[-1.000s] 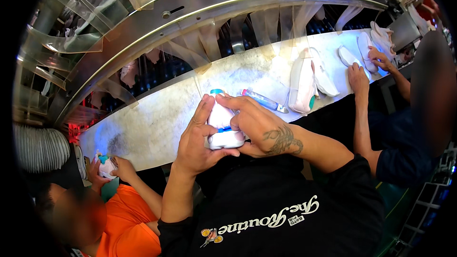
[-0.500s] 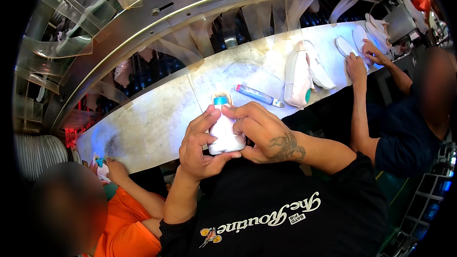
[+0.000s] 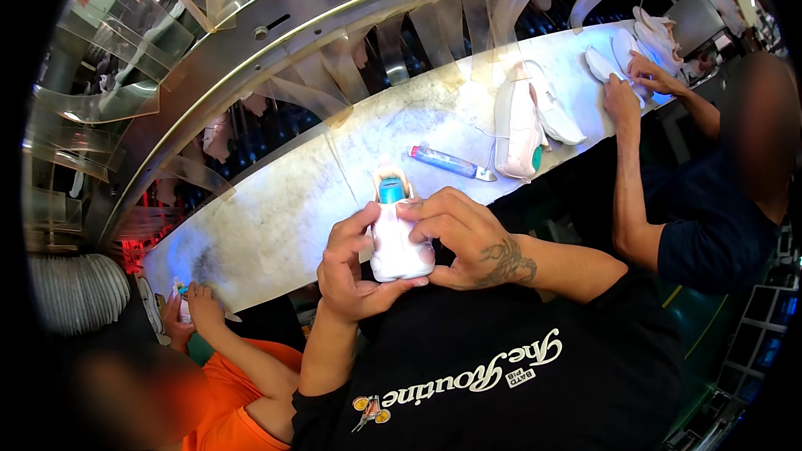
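Observation:
A white shoe point(image 3: 403, 255) is held upright between my two hands, its rounded heel end toward me. A teal shoe last point(image 3: 391, 190) shows in its opening. My left hand point(image 3: 352, 263) wraps the left side, thumb along the bottom edge. My right hand point(image 3: 458, 234) grips the other side with bent fingers near the collar. Beyond my right hand, a slim blue tool point(image 3: 451, 164) with a red end and pale tip lies on the white work surface point(image 3: 276, 217). Farther right, another white shoe point(image 3: 516, 129) rests against a white sole point(image 3: 555, 108).
At the right, a co-worker's hands point(image 3: 622, 100) handle a white sole point(image 3: 601, 64) near a pile of white pieces point(image 3: 656, 33). An orange-sleeved co-worker's hands point(image 3: 203, 309) hold a small shoe at the left. Clear plastic strips point(image 3: 330, 75) hang from a metal machine frame point(image 3: 225, 58) behind the surface.
The shoe has tipped slightly, showing more of the teal last. My right fingers have shifted on its side. The left co-worker leans lower, both hands now visible on their piece.

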The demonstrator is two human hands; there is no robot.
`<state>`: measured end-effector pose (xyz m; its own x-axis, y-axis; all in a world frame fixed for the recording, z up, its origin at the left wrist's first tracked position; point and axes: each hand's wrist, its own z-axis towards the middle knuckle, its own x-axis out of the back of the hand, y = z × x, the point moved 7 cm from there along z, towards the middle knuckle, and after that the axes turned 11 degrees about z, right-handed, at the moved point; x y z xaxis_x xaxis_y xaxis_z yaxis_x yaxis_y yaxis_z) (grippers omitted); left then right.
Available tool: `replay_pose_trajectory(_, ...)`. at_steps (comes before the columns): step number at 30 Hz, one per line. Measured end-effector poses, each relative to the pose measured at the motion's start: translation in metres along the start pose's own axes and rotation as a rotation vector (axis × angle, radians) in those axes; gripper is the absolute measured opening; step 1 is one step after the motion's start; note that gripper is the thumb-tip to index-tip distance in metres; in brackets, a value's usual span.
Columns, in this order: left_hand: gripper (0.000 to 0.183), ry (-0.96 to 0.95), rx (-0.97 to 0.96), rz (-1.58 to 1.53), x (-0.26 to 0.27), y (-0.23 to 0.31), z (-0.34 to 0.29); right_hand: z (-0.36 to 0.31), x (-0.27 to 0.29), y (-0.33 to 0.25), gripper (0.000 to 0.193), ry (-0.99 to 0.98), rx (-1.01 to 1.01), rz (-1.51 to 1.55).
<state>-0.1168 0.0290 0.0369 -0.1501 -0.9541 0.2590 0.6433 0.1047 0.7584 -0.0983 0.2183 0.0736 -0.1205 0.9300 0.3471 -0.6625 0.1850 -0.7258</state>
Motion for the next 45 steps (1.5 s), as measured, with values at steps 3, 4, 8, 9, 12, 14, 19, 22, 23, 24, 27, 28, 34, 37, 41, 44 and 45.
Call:
replay_pose_trajectory(3, 0.100, 0.031, 0.150, -0.102, 0.001, -0.004, -0.002, -0.004, -0.001, -0.003, 0.063, -0.025, 0.006, 0.032)
replay_pose_trajectory(4, 0.104, -0.028, 0.091, 0.001, 0.003, 0.001, 0.002, -0.004, -0.002, -0.002, 0.067, -0.070, 0.014, 0.065)
replay_pose_trajectory(8, 0.109, -0.133, -0.028, 0.228, 0.012, 0.009, 0.004, -0.004, 0.002, 0.010, 0.085, -0.146, -0.075, 0.237)
replay_pose_trajectory(9, 0.108, -0.125, -0.031, 0.238, 0.013, 0.010, 0.002, -0.003, 0.004, 0.015, 0.091, -0.140, -0.126, 0.287)
replay_pose_trajectory(12, 0.120, -0.144, -0.091, 0.311, 0.013, 0.015, -0.008, -0.012, -0.020, 0.045, 0.114, -0.249, -0.335, 0.362)
replay_pose_trajectory(14, 0.119, -0.149, -0.108, 0.377, 0.016, 0.018, -0.006, -0.014, -0.035, 0.052, 0.120, -0.305, -0.378, 0.486)
replay_pose_trajectory(19, 0.118, -0.173, -0.089, 0.414, 0.015, 0.020, -0.002, -0.012, -0.033, 0.050, 0.120, -0.334, -0.392, 0.571)
replay_pose_trajectory(22, 0.117, -0.179, -0.073, 0.390, 0.011, 0.018, -0.001, -0.011, -0.029, 0.052, 0.121, -0.343, -0.387, 0.590)
replay_pose_trajectory(23, 0.117, -0.177, -0.067, 0.386, 0.009, 0.018, -0.001, -0.012, -0.028, 0.053, 0.121, -0.343, -0.384, 0.598)
replay_pose_trajectory(24, 0.117, -0.176, -0.060, 0.382, 0.007, 0.018, -0.001, -0.012, -0.027, 0.053, 0.118, -0.342, -0.394, 0.596)
replay_pose_trajectory(27, 0.116, -0.182, -0.061, 0.390, 0.003, 0.021, 0.003, -0.007, -0.025, 0.048, 0.110, -0.305, -0.464, 0.568)
replay_pose_trajectory(28, 0.115, -0.185, -0.065, 0.395, 0.002, 0.021, 0.005, -0.004, -0.026, 0.042, 0.107, -0.271, -0.516, 0.538)
replay_pose_trajectory(34, 0.120, -0.212, -0.111, 0.453, -0.001, 0.024, 0.017, 0.004, -0.035, 0.048, 0.099, -0.188, -0.534, 0.442)
replay_pose_trajectory(37, 0.121, -0.208, -0.115, 0.467, 0.012, 0.025, 0.021, 0.009, -0.032, 0.056, 0.098, -0.232, -0.424, 0.441)
replay_pose_trajectory(41, 0.109, -0.241, 0.025, 0.529, 0.045, 0.024, 0.003, -0.006, -0.021, 0.052, 0.092, -0.234, -0.342, 0.396)
replay_pose_trajectory(44, 0.099, -0.378, 0.182, 0.740, 0.060, 0.030, 0.000, -0.019, -0.042, 0.040, 0.078, -0.191, -0.162, 0.242)
replay_pose_trajectory(45, 0.100, -0.390, 0.225, 0.789, 0.062, 0.033, 0.000, -0.019, -0.052, 0.036, 0.076, -0.197, -0.089, 0.182)
